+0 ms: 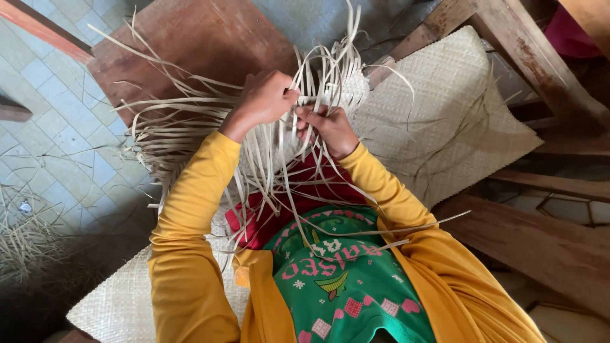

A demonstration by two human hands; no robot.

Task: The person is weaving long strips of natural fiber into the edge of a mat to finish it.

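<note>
Yellow sleeves (190,254) reach forward; left hand (264,98) and right hand (330,127) both pinch pale palm strips (279,159) at the woven mat's (445,121) edge over the lap. Loose strips may tangle or snap if pulled hard.

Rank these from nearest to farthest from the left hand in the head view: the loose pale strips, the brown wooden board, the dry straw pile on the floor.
1. Loose pale strips: gripped in the left hand, fanning out to its left.
2. Brown wooden board: just beyond the hand, under the strips.
3. Dry straw pile: far left on the tiled floor.
</note>
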